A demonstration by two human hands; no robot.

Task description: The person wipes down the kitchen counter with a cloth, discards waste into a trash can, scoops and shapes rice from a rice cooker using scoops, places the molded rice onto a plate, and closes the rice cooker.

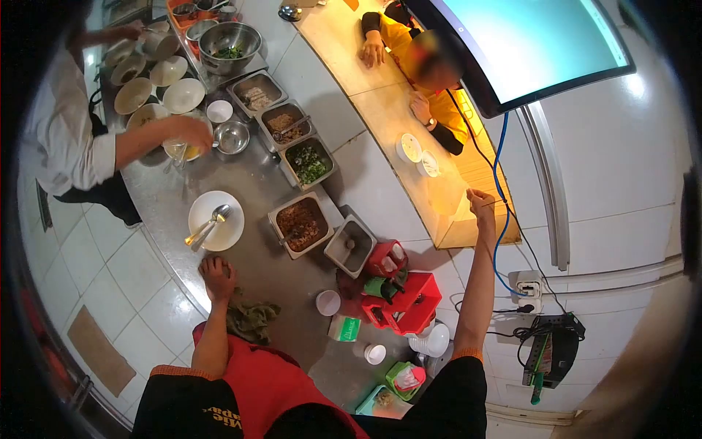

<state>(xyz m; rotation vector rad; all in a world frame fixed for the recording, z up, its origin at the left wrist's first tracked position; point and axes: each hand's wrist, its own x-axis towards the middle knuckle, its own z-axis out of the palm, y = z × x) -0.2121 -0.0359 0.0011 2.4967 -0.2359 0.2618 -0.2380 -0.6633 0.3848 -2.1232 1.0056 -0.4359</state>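
My left hand (218, 279) rests at the near edge of the steel counter (281, 322), fingers loosely bent and a little apart, with nothing visible in them. Beside it lies a crumpled dark green cloth (252, 320). Just beyond is a white plate (216, 238) with spoons (212, 225) on it. My right arm reaches out to the serving ledge (380, 110). There my right hand (480, 203) pinches the edge of a pale, thin sheet, seemingly a slip of paper (451, 194), blurred against the bright ledge. Two white cups (409, 148) stand nearby on the ledge.
A co-worker's hand (189, 133) reaches over several bowls (183, 96) at the left. Another person in yellow (398, 44) leans on the ledge. Metal food trays (298, 223) line the wall, near a red basket (420, 296). A monitor (541, 44) and blue cable (497, 190) hang right.
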